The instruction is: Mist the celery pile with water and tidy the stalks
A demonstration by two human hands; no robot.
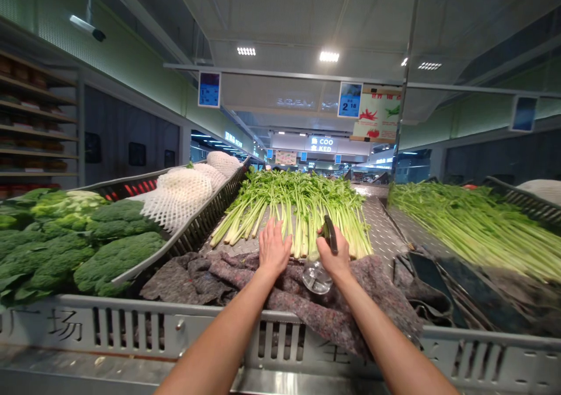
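Note:
My right hand [336,256] is wrapped round a spray bottle [317,277] with a clear body and a black trigger head. The bottle is tilted, its base toward me over the grey-brown felt cloth [298,306]. My left hand [272,248] reaches forward with its fingers stretched out, by the stalk ends of the celery [302,202]. Whether it touches the stalks or the metal there, I cannot tell. The celery lies in a wide layer, leaves to the back and pale stalk ends toward me. The cloth is bunched along the front, partly hanging over the grey slatted edge [197,325].
Broccoli [118,252] fills the left side, beside cauliflower in white foam nets [182,193] and a black crate wall [197,228]. Patterned metal shelf [383,222] shows right of the celery. A mirror [473,225] stands at the right. Price signs [350,100] hang from a rail above.

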